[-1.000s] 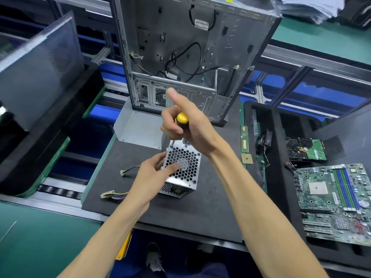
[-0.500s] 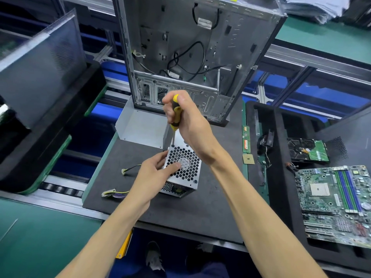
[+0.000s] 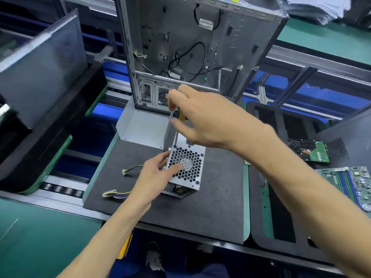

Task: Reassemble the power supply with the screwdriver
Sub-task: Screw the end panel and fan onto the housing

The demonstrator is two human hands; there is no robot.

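The power supply sits on a dark grey mat, honeycomb grille up, its cables trailing left. The left hand steadies it, thumb across the grille, fingers curled against the left side. The right hand pinches a yellow-handled screwdriver upright, tip at the grille's far left corner. Behind stands an open case with a bent metal cover before it. Green bench surrounds the mat. A black tray sits just right, with a hard drive and motherboard beyond it.
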